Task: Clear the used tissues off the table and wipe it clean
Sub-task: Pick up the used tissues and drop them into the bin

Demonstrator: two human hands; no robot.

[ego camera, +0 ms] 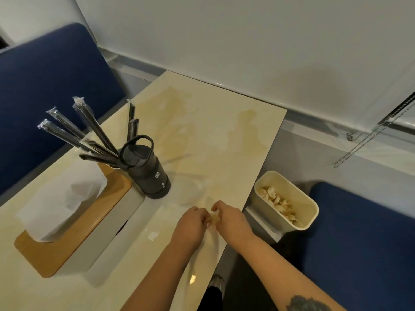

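Over the near right part of the cream table (208, 131), my left hand (190, 225) and my right hand (231, 221) meet, both pinching a small crumpled tissue (214, 218) between their fingertips. Brownish stains (244, 131) spread across the far half of the table. A white bin (289, 198) hangs off the table's right edge, holding several crumpled used tissues (278, 204). On the left stands a tissue box (74, 212) with a wooden top and a white tissue sticking up.
A black bottle (147, 169) with a loop handle stands mid-table. Behind it a holder has several wrapped black straws (89, 133). Blue seats sit at the far left (45, 90) and near right (363, 243). A blind's bead chain (370, 140) hangs at right.
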